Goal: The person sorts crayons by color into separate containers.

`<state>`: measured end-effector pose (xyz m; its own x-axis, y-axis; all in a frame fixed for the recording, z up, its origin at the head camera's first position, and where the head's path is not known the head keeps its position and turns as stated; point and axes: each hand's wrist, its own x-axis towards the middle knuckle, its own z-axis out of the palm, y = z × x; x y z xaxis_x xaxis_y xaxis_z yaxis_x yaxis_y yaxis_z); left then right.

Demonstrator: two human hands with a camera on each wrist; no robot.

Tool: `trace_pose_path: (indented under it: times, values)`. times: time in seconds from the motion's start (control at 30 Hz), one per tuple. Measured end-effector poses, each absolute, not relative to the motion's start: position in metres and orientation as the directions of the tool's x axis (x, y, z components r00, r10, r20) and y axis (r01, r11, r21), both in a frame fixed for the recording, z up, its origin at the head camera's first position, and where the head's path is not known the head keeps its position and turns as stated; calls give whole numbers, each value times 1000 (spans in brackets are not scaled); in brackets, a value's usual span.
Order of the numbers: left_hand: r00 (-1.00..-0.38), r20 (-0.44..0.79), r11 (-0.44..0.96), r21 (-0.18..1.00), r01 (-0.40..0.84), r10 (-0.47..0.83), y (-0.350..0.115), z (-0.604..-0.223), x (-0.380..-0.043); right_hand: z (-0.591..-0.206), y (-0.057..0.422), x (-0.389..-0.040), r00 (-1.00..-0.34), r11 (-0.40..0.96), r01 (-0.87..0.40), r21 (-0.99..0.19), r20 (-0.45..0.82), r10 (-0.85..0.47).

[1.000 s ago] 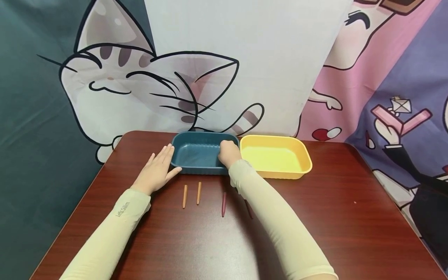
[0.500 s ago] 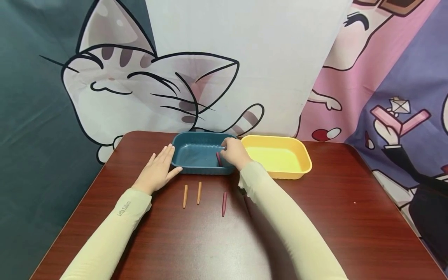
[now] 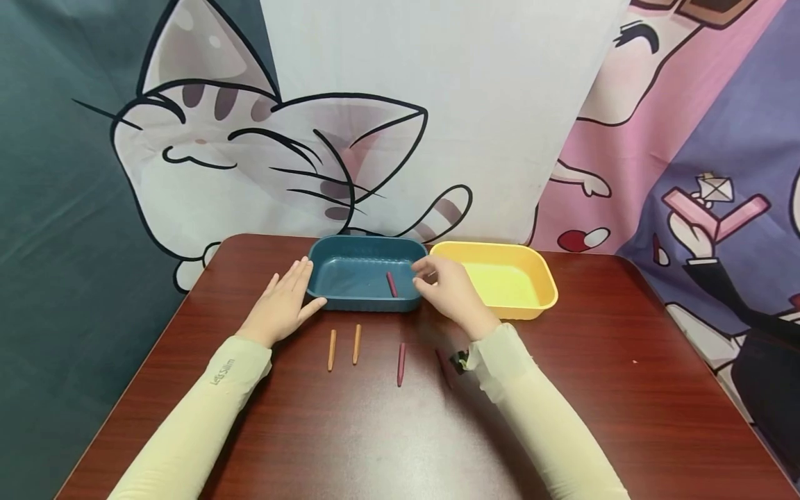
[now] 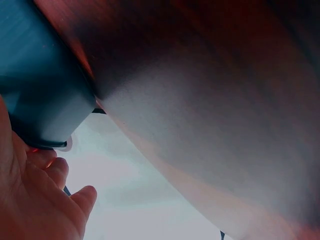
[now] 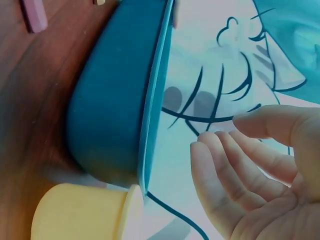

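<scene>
Your left hand (image 3: pixel 281 305) lies flat, fingers straight, its fingertips against the left end of the blue tray (image 3: pixel 350 300). Your right hand (image 3: pixel 451 292) hovers just off the tray's right end, fingers loosely curled, holding nothing.

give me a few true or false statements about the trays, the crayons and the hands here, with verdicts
1. A dark red crayon lies inside the blue tray. True.
2. The yellow tray holds two crayons. False: no crayon shows in it.
3. The left hand rests flat against the blue tray's left end. True.
4. The right hand grips an orange crayon. False: it holds nothing, its fingers loose over the gap between the trays.
5. Two orange crayons lie side by side on the table in front of the blue tray. True.
6. The blue tray stands to the right of the yellow one. False: it stands to its left.
</scene>
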<state>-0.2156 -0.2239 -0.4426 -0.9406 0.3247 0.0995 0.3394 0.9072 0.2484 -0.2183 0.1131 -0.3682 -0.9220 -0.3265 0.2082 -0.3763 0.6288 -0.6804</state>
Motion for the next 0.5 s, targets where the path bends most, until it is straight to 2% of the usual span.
trace_pose_path:
  times: [0.13,0.5]
  values:
    - [-942,94,908,251,337,323,-223,-442,-216,-372,126,-202,-918,625,-388,-678,224,-327]
    - [-942,94,907,255,335,321,-225,-443,-216,-391,162,-166,-944,643,-324,-694,190,-271]
